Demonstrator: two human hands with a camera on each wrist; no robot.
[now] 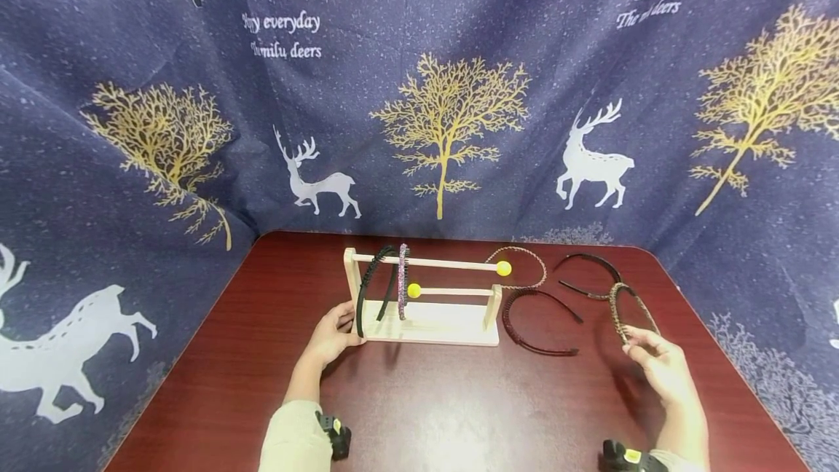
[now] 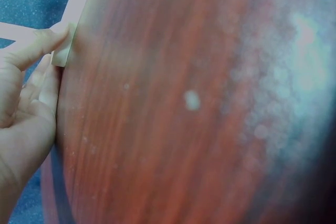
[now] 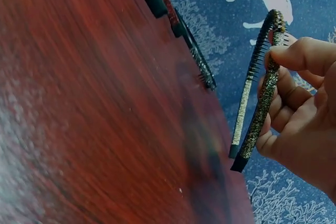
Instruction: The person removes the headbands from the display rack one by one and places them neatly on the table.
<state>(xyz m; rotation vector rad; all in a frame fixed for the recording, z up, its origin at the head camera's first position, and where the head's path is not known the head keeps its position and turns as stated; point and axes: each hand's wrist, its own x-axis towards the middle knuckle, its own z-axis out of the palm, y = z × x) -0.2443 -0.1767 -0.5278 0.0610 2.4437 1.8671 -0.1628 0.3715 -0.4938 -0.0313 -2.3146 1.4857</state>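
Observation:
A pale wooden stand (image 1: 452, 323) with two horizontal rods stands on the table. My left hand (image 1: 331, 337) grips the left end of its base; in the left wrist view the thumb lies over the base's corner (image 2: 63, 53). From the upper rod hang a black headband (image 1: 363, 304) and a pink glittery headband (image 1: 402, 282), side by side near the left upright. My right hand (image 1: 662, 366) pinches a gold glittery headband (image 1: 615, 308), raised above the table's right side. In the right wrist view, this gold headband (image 3: 257, 114) has dark comb teeth inside and black tips.
Right of the stand, a dark red headband (image 1: 514, 326) lies on the reddish-brown table (image 1: 419, 399). Behind it lie a thin braided headband (image 1: 543, 268) and a black headband (image 1: 606, 264). Yellow balls cap the rods, one at the upper rod's right end (image 1: 503, 268). A blue patterned curtain (image 1: 406, 115) hangs behind.

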